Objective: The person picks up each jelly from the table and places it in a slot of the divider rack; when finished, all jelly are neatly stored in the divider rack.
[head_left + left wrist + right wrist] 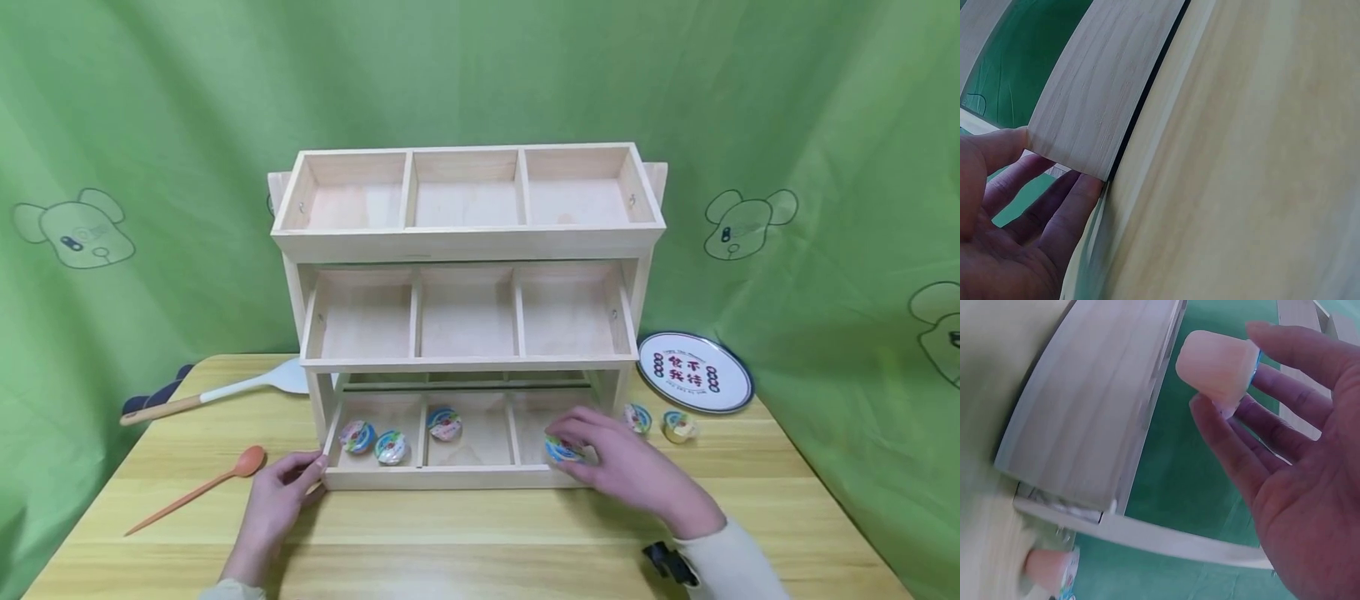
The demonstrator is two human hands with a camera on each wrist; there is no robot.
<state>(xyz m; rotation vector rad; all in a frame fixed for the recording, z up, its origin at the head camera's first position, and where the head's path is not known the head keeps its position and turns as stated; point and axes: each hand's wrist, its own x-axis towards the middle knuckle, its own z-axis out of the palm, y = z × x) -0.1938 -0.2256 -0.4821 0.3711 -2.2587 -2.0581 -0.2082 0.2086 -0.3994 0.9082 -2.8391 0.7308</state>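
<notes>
A three-tier wooden rack point(465, 246) stands mid-table, each tier split into three compartments. At the left front corner of its bottom tray point(450, 478), my left hand point(279, 492) grips the tray's end, thumb at the upper edge and fingertips lower down. My right hand point(626, 462) holds a small pale pink jelly cup point(1213, 365) by its lidded end, over the bottom tray's right compartment. Two jelly cups lie in the left compartment, one of them a white-lidded jelly cup point(391, 448). Another jelly cup point(445, 424) lies in the middle compartment.
On the table right of the rack sit a jelly cup point(637, 418) and a yellowish jelly cup point(678, 427). Behind them a white plate point(693, 396) with red lettering leans back. To the left lie a white spatula point(232, 387) with a wooden handle and an orange spoon point(217, 481).
</notes>
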